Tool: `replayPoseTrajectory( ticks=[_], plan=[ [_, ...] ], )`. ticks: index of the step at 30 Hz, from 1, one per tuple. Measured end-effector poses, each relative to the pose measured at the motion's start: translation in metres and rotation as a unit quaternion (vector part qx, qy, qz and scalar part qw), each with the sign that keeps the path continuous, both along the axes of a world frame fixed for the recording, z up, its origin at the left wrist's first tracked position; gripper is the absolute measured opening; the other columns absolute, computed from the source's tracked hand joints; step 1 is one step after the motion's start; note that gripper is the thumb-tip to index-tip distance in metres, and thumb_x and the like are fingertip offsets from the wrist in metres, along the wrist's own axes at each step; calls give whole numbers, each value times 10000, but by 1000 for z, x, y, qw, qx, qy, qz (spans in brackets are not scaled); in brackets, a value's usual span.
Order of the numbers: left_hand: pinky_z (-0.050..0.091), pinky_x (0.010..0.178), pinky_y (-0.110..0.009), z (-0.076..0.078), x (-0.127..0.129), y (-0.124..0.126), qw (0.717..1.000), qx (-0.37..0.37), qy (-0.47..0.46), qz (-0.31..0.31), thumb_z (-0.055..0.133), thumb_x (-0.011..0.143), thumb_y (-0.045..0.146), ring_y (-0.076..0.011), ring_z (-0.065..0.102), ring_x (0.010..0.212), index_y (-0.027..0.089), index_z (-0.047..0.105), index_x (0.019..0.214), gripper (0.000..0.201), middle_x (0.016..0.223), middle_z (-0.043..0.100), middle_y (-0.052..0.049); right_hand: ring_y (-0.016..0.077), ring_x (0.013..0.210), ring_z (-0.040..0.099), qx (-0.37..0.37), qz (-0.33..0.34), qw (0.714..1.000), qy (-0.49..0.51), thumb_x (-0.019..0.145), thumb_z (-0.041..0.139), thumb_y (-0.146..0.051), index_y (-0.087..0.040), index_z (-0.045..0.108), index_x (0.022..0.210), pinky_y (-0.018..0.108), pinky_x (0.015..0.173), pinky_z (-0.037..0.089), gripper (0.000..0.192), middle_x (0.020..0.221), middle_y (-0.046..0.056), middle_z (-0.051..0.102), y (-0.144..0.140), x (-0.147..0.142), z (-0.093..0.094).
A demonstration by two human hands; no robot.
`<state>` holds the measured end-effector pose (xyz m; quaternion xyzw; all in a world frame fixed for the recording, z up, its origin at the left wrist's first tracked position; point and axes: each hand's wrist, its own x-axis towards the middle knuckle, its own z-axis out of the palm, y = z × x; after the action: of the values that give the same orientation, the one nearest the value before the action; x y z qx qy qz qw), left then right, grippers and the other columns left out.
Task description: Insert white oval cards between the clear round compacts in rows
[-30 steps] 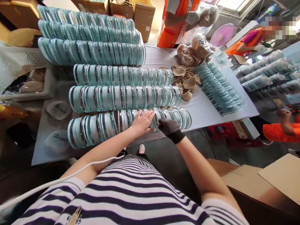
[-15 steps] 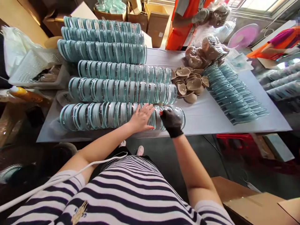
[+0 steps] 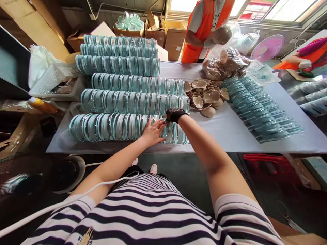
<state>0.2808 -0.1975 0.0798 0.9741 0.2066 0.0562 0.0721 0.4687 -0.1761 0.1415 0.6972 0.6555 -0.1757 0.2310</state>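
Several long rows of clear teal-rimmed round cases lie on their sides across a white table [image 3: 224, 136]. My bare left hand [image 3: 152, 131] rests flat, fingers spread, on the front row of cases [image 3: 114, 126]. My right hand [image 3: 175, 114], in a black mesh glove, curls over the top of the same row near its right end. Whether its fingers grip a case is hidden. A heap of tan round pads [image 3: 205, 98] lies just beyond my right hand.
A fanned line of flat teal cases [image 3: 258, 105] runs along the right side. A person in an orange vest [image 3: 204, 27] stands at the far edge handling a bag of pads [image 3: 222, 66]. Cardboard boxes [image 3: 173, 37] stand behind; a white basket [image 3: 53, 76] sits at left.
My right hand has moved from the front of the row up over its top. The left hand stays pressed on the row. The view has tilted upward.
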Motion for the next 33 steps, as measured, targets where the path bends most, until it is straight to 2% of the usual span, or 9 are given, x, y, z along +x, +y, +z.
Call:
replayPoseTrajectory(
  ticks=[3,7,11,15,19,22,25,30,33],
  plan=[
    [84,1217,-549,-1,1,2,1000,6,3,3,596,842,573,-278,295,1456,147,427,1454,764,1516,431,-138,257,1027,674,0,26,1000,10,921,499,-289,-151,677,1188,358,838,525,349,1146,163,696,-7,0,6],
    [103,1214,-540,-2,1,3,1000,15,-2,-2,602,838,561,-275,309,1451,154,443,1435,739,1505,445,-140,294,1068,658,-6,42,999,8,907,553,-294,-82,672,1177,420,885,522,364,1159,211,680,-11,-9,18],
    [125,1203,-546,-6,-4,1,999,32,-18,-13,610,841,501,-298,364,1418,163,447,1428,696,1483,465,-162,209,1020,663,-16,37,999,30,855,646,-271,-78,697,1110,300,910,509,324,1125,149,706,-13,-24,30],
    [146,1186,-566,-13,-4,8,998,48,-35,-5,600,839,492,-332,385,1397,129,446,1423,704,1467,468,-204,199,1091,617,34,30,998,44,920,557,-225,-73,676,1133,297,939,467,288,1107,107,701,-11,-27,31],
    [142,1187,-567,-5,-7,2,999,38,-14,6,604,835,507,-326,390,1393,121,456,1411,708,1468,467,-200,238,1083,630,104,49,991,62,954,485,-213,-74,668,1119,363,910,479,283,1101,179,690,-48,-33,26],
    [121,1203,-538,1,-5,-1,1000,22,-7,-2,591,859,493,-283,362,1416,149,426,1436,692,1493,451,-159,244,999,670,179,-35,980,83,961,423,-258,-154,677,1107,322,838,490,311,1060,155,707,-95,-38,-1],
    [105,1213,-515,3,0,1,1000,15,-3,3,594,861,507,-269,332,1435,149,398,1460,725,1504,437,-150,215,949,682,189,-151,965,101,963,409,-315,-216,684,1083,264,763,462,316,1071,109,711,-141,-49,-49],
    [84,1222,-510,3,3,3,1000,6,3,17,603,848,529,-281,310,1445,158,369,1485,774,1513,425,-139,217,944,692,160,-196,962,105,1002,357,-335,-195,698,1082,258,716,455,377,1053,103,726,-186,-75,-119],
    [73,1224,-505,4,2,4,1000,9,3,23,576,870,515,-275,304,1447,155,361,1494,752,1518,419,-137,197,976,688,170,-204,957,113,994,418,-338,-210,696,1124,235,754,463,333,1088,85,726,-196,-71,-129]
  ],
)
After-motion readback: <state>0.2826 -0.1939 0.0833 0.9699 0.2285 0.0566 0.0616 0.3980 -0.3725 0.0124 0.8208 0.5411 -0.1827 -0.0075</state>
